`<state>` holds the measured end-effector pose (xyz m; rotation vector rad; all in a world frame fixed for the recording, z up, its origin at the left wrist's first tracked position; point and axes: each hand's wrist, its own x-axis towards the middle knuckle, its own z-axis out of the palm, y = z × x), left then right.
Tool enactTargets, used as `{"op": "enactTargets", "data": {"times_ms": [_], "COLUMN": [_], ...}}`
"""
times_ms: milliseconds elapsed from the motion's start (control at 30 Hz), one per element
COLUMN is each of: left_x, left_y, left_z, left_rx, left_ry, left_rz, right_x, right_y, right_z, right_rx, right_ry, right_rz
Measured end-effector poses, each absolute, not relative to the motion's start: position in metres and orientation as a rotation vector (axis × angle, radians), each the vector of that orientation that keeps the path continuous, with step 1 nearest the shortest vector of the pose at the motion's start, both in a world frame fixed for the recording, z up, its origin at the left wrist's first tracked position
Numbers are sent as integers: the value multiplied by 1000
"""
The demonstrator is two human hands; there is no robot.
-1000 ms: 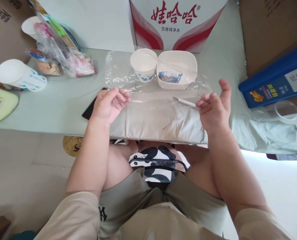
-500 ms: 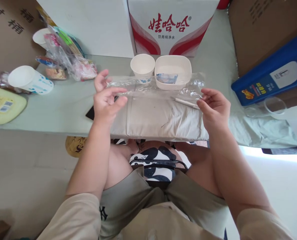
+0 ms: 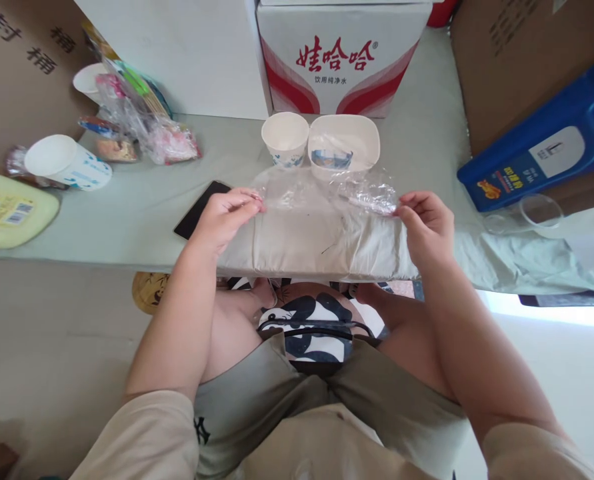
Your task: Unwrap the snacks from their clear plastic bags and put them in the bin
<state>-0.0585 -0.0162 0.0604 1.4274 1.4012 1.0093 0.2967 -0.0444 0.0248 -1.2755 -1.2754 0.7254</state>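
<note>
A clear, crinkled plastic bag (image 3: 371, 192) is stretched between my two hands above the table's front part. My left hand (image 3: 229, 217) pinches its left end with thumb and fingers. At the right end, my right hand (image 3: 424, 223) grips a bunched corner. Just behind the film stand a white paper cup (image 3: 284, 133) and a white rectangular tub (image 3: 359, 137). Inside the tub shows a small blue-and-white packet (image 3: 331, 159), partly seen through the film. A black phone (image 3: 197, 212) lies beside my left hand, partly covered by it.
A white and red carton (image 3: 341, 60) stands behind the tub. On the left are a tipped paper cup (image 3: 71, 163), wrapped snacks (image 3: 169, 143) and a yellow bottle (image 3: 17, 210). A blue jug (image 3: 541, 147) and a clear plastic cup (image 3: 541, 217) lie right.
My left hand has moved right and closed its fingers on the bag's left end. The bag has dropped toward me, and more of the phone shows.
</note>
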Motion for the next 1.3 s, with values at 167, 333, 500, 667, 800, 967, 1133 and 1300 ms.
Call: {"op": "enactTargets", "data": {"times_ms": [167,333,500,667,800,967,1133,1300], "left_x": [-54,-46,-38,-37,-39,-35,-35,-58], "left_y": [-20,-17,-10,-11,-13,-6,-4,-20], "left_z": [57,50,44,42,42,35,39,59], "left_rx": [1285,1160,1063,1211,1166,1083,1106,1118], "left_ry": [1404,1413,1488,1667,1697,1714,1654,1389], "left_rz": [732,728,756,629,490,607,844,988], "right_x": [296,295,294,294,292,283,275,273], "right_y": [-52,-50,-49,-51,-49,-45,-43,-44], "right_z": [18,16,16,17,19,19,18,13], "right_rx": [-1363,-1591,-1696,-1820,-1917,-1867,-1781,-1778], "right_ry": [-1321,-1384,-1477,-1572,-1477,-1450,-1435,-1291], "right_rz": [1003,1036,1000,844,791,848,963,934]}}
